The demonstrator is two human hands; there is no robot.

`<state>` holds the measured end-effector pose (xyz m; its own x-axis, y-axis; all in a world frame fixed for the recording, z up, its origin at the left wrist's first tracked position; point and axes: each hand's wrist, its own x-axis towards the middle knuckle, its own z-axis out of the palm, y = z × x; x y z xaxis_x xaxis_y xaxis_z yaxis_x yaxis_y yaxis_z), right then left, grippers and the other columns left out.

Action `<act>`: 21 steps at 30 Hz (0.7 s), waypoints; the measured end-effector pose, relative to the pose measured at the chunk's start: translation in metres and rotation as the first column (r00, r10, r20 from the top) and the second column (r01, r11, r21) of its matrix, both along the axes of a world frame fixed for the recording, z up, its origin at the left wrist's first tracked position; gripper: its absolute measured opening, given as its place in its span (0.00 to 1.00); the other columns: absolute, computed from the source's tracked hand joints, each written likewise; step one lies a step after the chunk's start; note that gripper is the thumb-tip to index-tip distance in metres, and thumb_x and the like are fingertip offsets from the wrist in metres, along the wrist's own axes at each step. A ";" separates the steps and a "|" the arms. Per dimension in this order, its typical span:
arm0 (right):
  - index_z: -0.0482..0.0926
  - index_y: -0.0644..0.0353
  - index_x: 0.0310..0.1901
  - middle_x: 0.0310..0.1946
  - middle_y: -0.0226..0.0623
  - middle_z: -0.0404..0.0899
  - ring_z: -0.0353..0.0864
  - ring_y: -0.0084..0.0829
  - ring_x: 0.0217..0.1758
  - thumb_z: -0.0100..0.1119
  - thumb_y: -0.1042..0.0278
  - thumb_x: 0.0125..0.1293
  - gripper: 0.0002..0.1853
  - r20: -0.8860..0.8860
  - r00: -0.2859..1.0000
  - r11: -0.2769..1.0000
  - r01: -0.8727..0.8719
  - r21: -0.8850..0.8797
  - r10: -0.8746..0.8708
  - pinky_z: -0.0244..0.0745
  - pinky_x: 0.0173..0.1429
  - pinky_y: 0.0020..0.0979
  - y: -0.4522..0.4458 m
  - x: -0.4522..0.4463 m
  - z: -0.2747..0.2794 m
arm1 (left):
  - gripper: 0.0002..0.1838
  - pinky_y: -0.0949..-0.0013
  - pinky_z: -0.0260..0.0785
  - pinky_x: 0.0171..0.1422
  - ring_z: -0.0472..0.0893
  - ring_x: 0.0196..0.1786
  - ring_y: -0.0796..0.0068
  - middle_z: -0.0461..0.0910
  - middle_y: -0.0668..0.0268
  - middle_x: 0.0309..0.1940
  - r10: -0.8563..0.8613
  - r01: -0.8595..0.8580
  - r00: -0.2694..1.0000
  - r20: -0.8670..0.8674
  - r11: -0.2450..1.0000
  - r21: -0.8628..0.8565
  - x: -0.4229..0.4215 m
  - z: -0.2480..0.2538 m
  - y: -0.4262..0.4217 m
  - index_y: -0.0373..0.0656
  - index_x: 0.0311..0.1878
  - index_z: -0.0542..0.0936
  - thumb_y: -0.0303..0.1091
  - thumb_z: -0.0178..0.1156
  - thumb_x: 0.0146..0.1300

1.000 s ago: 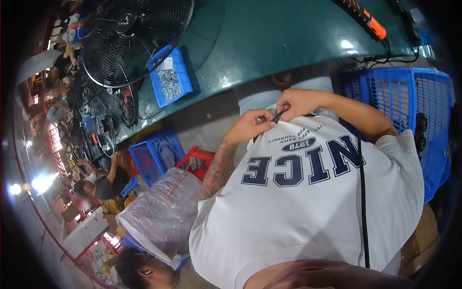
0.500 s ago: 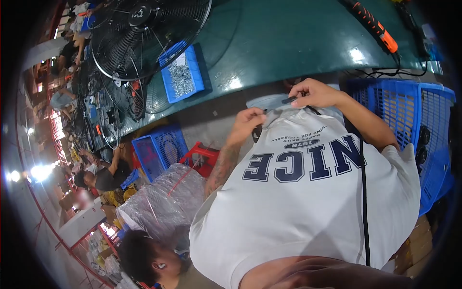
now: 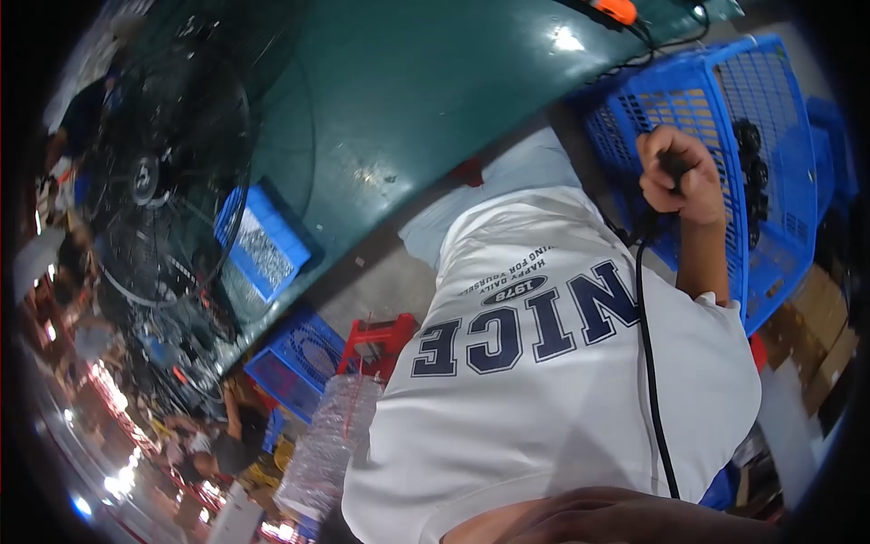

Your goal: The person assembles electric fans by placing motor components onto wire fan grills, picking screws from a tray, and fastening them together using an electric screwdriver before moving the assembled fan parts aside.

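My right hand point(image 3: 684, 177) is raised at the right, in front of the blue plastic crate point(image 3: 716, 100). Its fingers are curled round a small black object point(image 3: 672, 168), mostly covered by the hand, so its kind is unclear. Just below the wrist, a black cord point(image 3: 651, 363) runs down over the white T-shirt point(image 3: 562, 399). Several round black parts point(image 3: 752, 172) lie inside the crate. My left hand is out of view.
A large black fan point(image 3: 145, 181) stands on the green table point(image 3: 390, 109), near a blue bin of small metal parts point(image 3: 263, 240). An orange-and-black tool point(image 3: 616, 11) lies at the far edge. A red stool point(image 3: 376, 340) and a plastic-wrapped bundle point(image 3: 331, 435) are at the left.
My right hand has moved from the shirt hem to the right, over by the crate. My left hand has left the view. The camera has turned rightward.
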<state>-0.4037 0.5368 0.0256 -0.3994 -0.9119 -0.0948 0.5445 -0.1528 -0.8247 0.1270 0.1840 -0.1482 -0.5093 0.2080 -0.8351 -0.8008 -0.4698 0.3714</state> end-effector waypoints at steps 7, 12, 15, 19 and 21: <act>0.67 0.57 0.38 0.26 0.25 0.62 0.49 0.09 0.11 0.54 0.45 0.79 0.22 0.056 0.958 0.932 0.285 -0.225 -0.280 0.42 0.12 0.21 0.039 -0.006 0.065 | 0.13 0.66 0.75 0.49 0.83 0.41 0.73 0.86 0.64 0.40 -0.170 0.170 0.985 -0.008 0.985 0.042 0.024 -0.016 0.006 0.45 0.48 0.84 0.42 0.67 0.67; 0.69 0.57 0.36 0.22 0.25 0.64 0.53 0.09 0.10 0.52 0.44 0.80 0.23 -0.194 0.964 0.953 0.125 -0.276 -0.182 0.46 0.11 0.18 0.050 -0.019 0.128 | 0.14 0.64 0.75 0.50 0.84 0.43 0.70 0.86 0.62 0.41 -0.224 0.229 0.968 -0.116 0.973 0.027 0.019 -0.042 0.030 0.44 0.50 0.84 0.42 0.67 0.67; 0.71 0.58 0.42 0.28 0.31 0.71 0.64 0.12 0.12 0.53 0.44 0.79 0.22 -0.418 0.908 0.935 -0.120 -0.335 -0.033 0.57 0.13 0.15 0.060 -0.051 0.175 | 0.15 0.64 0.76 0.51 0.84 0.43 0.69 0.87 0.61 0.42 -0.255 0.258 0.952 -0.170 0.966 -0.006 0.055 -0.046 0.024 0.43 0.50 0.84 0.42 0.67 0.67; 0.80 0.58 0.45 0.27 0.31 0.80 0.77 0.25 0.19 0.64 0.48 0.74 0.18 -0.418 0.885 0.914 -0.326 -0.241 0.206 0.73 0.21 0.29 0.076 -0.103 0.259 | 0.16 0.63 0.76 0.52 0.85 0.44 0.67 0.87 0.59 0.43 -0.303 0.294 0.918 -0.256 0.953 -0.074 0.036 -0.069 0.047 0.42 0.51 0.84 0.42 0.66 0.66; 0.73 0.59 0.55 0.27 0.35 0.78 0.80 0.35 0.24 0.70 0.44 0.69 0.28 -0.485 0.862 0.940 -0.275 -0.204 0.147 0.76 0.27 0.35 -0.029 -0.080 0.299 | 0.17 0.63 0.76 0.52 0.85 0.45 0.66 0.87 0.58 0.43 -0.313 0.293 0.906 -0.286 0.950 -0.110 0.021 -0.079 0.048 0.42 0.52 0.84 0.42 0.66 0.66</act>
<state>-0.4838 0.5081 0.3247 -0.1340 -0.9446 0.2996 0.1601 -0.3190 -0.9341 0.1476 0.2323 -0.2276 -0.6560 0.3435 -0.6720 -0.7493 -0.1897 0.6345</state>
